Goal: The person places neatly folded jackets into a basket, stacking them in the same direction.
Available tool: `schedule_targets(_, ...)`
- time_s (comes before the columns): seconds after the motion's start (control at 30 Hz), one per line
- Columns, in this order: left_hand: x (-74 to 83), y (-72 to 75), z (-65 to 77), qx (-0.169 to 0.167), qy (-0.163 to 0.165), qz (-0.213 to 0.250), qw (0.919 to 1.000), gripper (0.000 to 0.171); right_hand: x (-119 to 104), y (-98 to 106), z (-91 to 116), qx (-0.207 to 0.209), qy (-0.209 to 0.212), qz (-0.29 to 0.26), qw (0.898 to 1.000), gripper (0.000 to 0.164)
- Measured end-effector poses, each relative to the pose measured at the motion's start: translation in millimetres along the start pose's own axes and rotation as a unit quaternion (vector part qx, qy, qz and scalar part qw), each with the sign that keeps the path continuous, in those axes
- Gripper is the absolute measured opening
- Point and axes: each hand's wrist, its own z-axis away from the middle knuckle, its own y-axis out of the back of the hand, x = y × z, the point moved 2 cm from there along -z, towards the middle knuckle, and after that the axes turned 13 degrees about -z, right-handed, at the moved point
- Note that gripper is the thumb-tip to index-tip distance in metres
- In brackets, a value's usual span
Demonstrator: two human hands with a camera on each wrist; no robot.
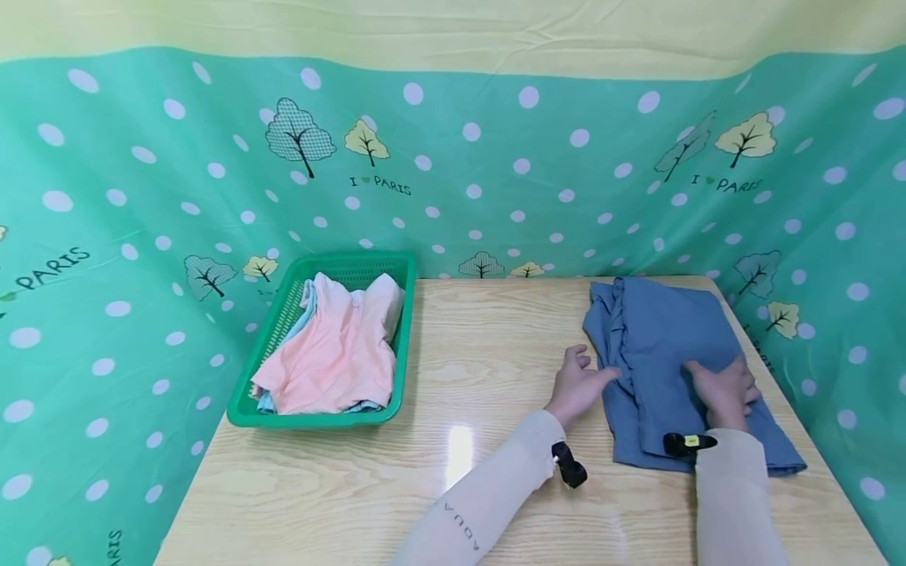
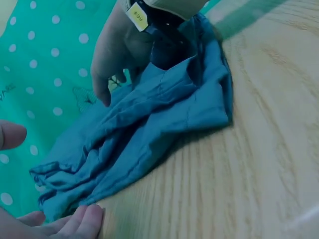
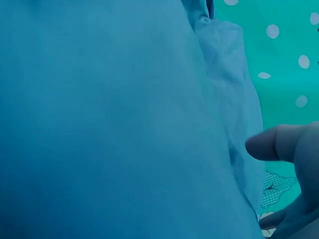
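Note:
A folded blue garment (image 1: pixel 672 338) lies at the right of the table, with creased layers along its left edge. My left hand (image 1: pixel 576 385) is beside that edge, its fingers loosely bent and its thumb overlapping the cloth; the left wrist view shows its fingertips (image 2: pixel 89 219) right at the garment's (image 2: pixel 159 114) far corner. Over the right half of the garment is my right hand (image 1: pixel 725 393), thumb apart from the relaxed fingers. In the right wrist view its thumb (image 3: pixel 274 142) overlaps the border of the blue fabric (image 3: pixel 124 119), which fills most of that view.
A green plastic basket (image 1: pixel 406 369) stands at the left of the wooden table (image 1: pixel 488 338), with pink clothing (image 1: pixel 340 338) over light blue pieces inside. A green dotted curtain (image 1: pixel 467 173) encloses the back and both sides, close to the garment's right side.

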Motion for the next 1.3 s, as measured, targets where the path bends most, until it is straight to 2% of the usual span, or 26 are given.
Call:
schedule_targets(0.37, 1.3, -1.2, -2.8, 0.003, 0.005, 0.003, 1.0000, 0.090, -4.4, -5.1, 7.5, -0.042, 0.010, 0.043, 0.998, 0.106)
schedule_targets(0.63, -1.6, -0.1, -4.4, 0.004, 0.017, 0.005, 0.9998, 0.098, -9.0, -10.0, 16.4, -0.061, 0.010, 0.046, 0.997, 0.103)
schedule_targets(0.83, -3.5, -0.2, -6.8, 0.003, 0.030, 0.021, 0.9993, 0.098, -12.9, -13.6, 20.1, -0.115, 0.009, 0.037, 0.993, 0.100)
schedule_targets(0.97, -4.2, 0.4, -5.8, 0.010, 0.036, 0.020, 0.9991, 0.088, -17.1, -18.2, 22.3, -0.133, 0.006, 0.038, 0.990, 0.098)
schedule_targets(1.13, -3.9, 2.0, -2.3, 0.027, 0.040, -0.006, 0.9988, 0.071, -17.9, -23.3, 24.2, -0.141, -0.004, 0.048, 0.989, 0.096)
schedule_targets(1.3, -5.2, 3.5, -2.7, 0.041, 0.042, -0.020, 0.9981, 0.050, -13.7, -26.2, 23.3, -0.158, -0.007, 0.036, 0.987, 0.097)
